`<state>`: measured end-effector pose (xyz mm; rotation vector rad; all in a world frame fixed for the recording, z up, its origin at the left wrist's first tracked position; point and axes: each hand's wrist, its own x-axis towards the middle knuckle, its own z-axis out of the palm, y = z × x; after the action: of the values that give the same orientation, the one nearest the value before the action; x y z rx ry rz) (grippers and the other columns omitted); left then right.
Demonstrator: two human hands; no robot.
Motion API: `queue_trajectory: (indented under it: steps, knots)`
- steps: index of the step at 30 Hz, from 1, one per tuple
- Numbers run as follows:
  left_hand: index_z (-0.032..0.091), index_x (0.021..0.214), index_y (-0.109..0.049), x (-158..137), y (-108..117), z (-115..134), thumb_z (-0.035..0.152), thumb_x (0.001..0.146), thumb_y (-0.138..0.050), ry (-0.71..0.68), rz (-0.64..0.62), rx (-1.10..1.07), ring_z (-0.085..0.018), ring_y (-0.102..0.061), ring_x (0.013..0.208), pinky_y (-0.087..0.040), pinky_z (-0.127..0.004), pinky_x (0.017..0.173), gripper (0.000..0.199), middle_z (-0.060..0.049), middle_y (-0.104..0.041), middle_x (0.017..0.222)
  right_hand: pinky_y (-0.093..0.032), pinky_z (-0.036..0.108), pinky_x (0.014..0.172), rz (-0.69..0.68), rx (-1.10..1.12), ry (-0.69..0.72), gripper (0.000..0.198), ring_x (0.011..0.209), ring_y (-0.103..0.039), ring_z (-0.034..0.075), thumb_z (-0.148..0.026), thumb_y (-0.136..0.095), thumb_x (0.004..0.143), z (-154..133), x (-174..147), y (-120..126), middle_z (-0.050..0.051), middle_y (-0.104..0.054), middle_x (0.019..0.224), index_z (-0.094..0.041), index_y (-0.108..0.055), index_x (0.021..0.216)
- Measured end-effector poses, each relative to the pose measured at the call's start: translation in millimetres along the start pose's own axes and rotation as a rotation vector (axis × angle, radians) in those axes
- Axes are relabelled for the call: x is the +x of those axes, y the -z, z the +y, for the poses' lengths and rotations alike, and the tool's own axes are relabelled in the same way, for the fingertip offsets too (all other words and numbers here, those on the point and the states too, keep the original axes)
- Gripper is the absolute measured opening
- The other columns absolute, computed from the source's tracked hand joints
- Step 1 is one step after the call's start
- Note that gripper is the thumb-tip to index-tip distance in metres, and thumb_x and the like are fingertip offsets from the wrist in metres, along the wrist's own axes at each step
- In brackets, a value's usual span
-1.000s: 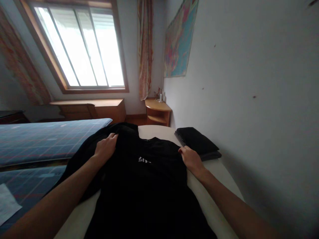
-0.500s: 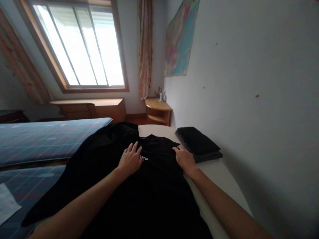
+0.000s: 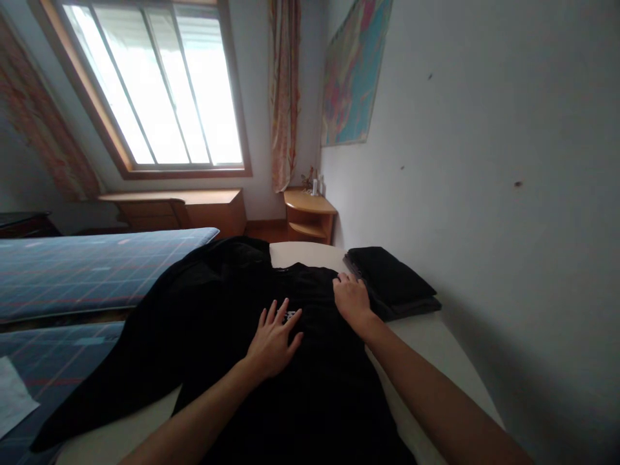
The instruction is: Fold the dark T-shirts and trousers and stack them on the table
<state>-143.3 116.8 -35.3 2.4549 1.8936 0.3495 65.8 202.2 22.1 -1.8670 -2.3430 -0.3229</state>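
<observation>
A black long-sleeved shirt (image 3: 310,400) lies spread over a pale round-edged table (image 3: 310,252), its neckline at the far side. One sleeve (image 3: 121,368) stretches out to the left and hangs past the table's left edge. My left hand (image 3: 274,339) rests open on the chest, fingers spread, partly covering a small white print (image 3: 290,316). At the shirt's right shoulder, my right hand (image 3: 351,298) has its fingers bent and closed on the fabric; the fingertips are partly hidden. The right sleeve cannot be made out.
Folded dark garments (image 3: 392,278) are stacked on the table just beyond my right hand, near the white wall (image 3: 508,258). Blue plaid mattresses (image 3: 97,265) lie to the left, with white paper or cloth (image 3: 12,394) on one. A corner shelf (image 3: 310,203) stands behind.
My left hand has moved right and nearer to me across the chest, its fingers spreading. My right hand stays at the shoulder, fingers more curled. The left sleeve has shifted, baring some table beneath it.
</observation>
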Motion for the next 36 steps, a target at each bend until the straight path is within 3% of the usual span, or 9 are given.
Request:
queue_trajectory:
  steps: [7,13,19,27,36]
  knots:
    - [0.021,0.146,-0.049,0,2,-7,0.042,0.097,-0.046,0.047,0.119,-0.066,-0.031,-0.029,0.148,-0.033,-0.049,0.116,0.053,-0.011,-0.036,0.159,-0.047,0.031,0.086,-0.071,0.108,-0.031,0.035,0.108,-0.063,0.023,-0.020,-0.038,0.100,-15,64,-31,0.013,-0.068,0.119,-0.019,-0.066,0.121]
    - [0.016,0.138,-0.057,11,-3,-27,0.037,0.098,-0.045,0.109,0.266,-0.052,-0.030,-0.039,0.142,-0.039,-0.046,0.113,0.046,-0.012,-0.046,0.153,-0.049,0.032,0.085,-0.109,0.151,-0.064,0.034,0.107,-0.065,0.024,-0.032,-0.043,0.100,-17,105,-44,0.012,-0.067,0.121,-0.022,-0.071,0.114]
    - [0.016,0.144,-0.051,15,-6,-29,0.044,0.098,-0.043,0.186,0.157,-0.008,-0.033,-0.029,0.147,-0.031,-0.049,0.117,0.054,-0.013,-0.038,0.157,-0.050,0.031,0.085,-0.150,0.164,-0.099,0.029,0.106,-0.067,0.024,-0.029,-0.049,0.097,-23,126,-53,0.014,-0.068,0.119,-0.017,-0.072,0.110]
    - [0.017,0.148,-0.046,17,-1,-25,0.045,0.098,-0.042,0.234,0.079,0.001,-0.035,-0.024,0.149,-0.029,-0.050,0.118,0.057,-0.012,-0.032,0.161,-0.049,0.036,0.086,-0.094,0.141,-0.233,0.046,0.106,-0.066,0.025,-0.010,-0.023,0.099,-22,136,-55,0.023,-0.059,0.127,-0.010,-0.057,0.130]
    - [0.019,0.149,-0.045,19,0,-24,0.045,0.098,-0.042,0.238,0.028,0.000,-0.035,-0.025,0.149,-0.027,-0.052,0.119,0.057,-0.012,-0.031,0.161,-0.040,0.036,0.098,-0.044,0.221,-0.062,0.038,0.113,-0.060,0.022,-0.040,-0.037,0.103,-38,137,-60,0.011,-0.061,0.128,-0.021,-0.064,0.122]
